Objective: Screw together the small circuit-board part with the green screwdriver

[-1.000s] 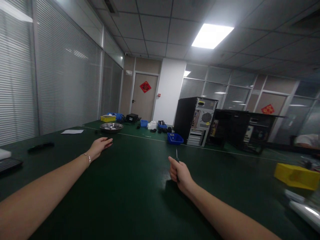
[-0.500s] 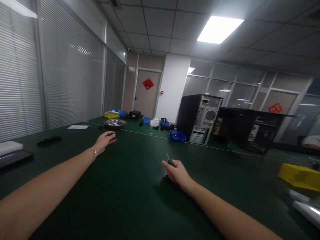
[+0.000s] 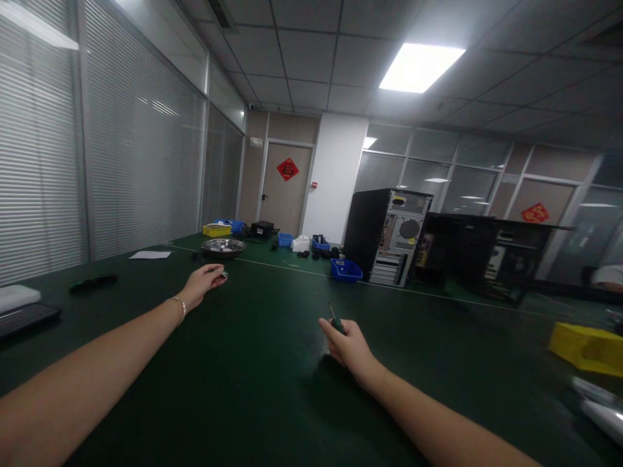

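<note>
My right hand (image 3: pixel 351 347) is closed around the dark green handle of a screwdriver (image 3: pixel 337 324), its thin shaft pointing up and away from me. Over on the left, my left hand (image 3: pixel 202 285), with a bracelet at the wrist, pinches a small, light-coloured piece (image 3: pixel 224 274) at its fingertips; its kind is too small to make out. Just beyond that hand stands a round metal dish (image 3: pixel 224 254) with small shiny things inside. Both hands are over the dark green table (image 3: pixel 253 383).
A blue bin (image 3: pixel 346 271) stands before a black computer tower (image 3: pixel 374 227), with another opened case (image 3: pixel 501 259) further right. At the right edge is a yellow bin (image 3: pixel 586 347). White paper (image 3: pixel 150 255), a dark tool (image 3: pixel 93 283) and a laptop-like object (image 3: pixel 29 319) lie left.
My left hand has turned slightly, so the small piece in its fingertips shows more. My right hand with the screwdriver has shifted slightly right and down in view. The camera has tilted a little upward.
</note>
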Tool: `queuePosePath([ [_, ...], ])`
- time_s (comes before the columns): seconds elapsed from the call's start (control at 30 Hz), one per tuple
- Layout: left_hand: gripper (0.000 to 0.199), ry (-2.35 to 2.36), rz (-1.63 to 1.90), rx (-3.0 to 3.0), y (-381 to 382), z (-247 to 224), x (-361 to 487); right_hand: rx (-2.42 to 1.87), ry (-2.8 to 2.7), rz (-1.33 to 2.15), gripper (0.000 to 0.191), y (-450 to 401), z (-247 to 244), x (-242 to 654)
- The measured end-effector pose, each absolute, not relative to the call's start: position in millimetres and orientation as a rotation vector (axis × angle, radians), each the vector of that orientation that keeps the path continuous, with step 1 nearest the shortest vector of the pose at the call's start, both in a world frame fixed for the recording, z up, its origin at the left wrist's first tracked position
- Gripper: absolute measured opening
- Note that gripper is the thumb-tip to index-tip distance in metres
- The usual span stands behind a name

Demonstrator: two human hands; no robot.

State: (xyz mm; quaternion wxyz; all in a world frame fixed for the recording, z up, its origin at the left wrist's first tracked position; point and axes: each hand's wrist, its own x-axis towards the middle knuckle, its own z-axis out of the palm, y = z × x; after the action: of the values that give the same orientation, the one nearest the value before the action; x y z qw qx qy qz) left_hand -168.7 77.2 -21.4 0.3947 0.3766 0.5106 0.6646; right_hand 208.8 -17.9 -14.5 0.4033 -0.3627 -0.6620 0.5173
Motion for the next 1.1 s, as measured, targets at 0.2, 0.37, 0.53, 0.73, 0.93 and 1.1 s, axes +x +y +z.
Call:
queuePosePath([
  [0.2,0.019,1.166,1.497,1.093,61,-6,-121,-0.958,-1.728,1.26,0.046,-17,-17,210],
  [0.37,0.026,0.874,1.162,1.381,27,-4,-40,-1.029,-1.866,1.096,0.042,-20,-16,209],
  [0.53,0.038,0.781,0.937,1.468,-9,-14,2,-0.947,-2.019,0.83,0.03,-22,-15,208],
  [0.73,0.045,0.688,0.776,1.44,-23,-8,7,-0.926,-2.048,0.781,0.028,-20,-16,208],
  [0.93,0.038,0.613,0.746,1.324,-20,-9,4,-0.947,-2.042,0.825,0.028,-22,-14,208],
  [1.1,0.031,0.633,0.851,1.248,-14,-9,1,-0.91,-1.929,0.975,0.026,-27,-12,207],
])
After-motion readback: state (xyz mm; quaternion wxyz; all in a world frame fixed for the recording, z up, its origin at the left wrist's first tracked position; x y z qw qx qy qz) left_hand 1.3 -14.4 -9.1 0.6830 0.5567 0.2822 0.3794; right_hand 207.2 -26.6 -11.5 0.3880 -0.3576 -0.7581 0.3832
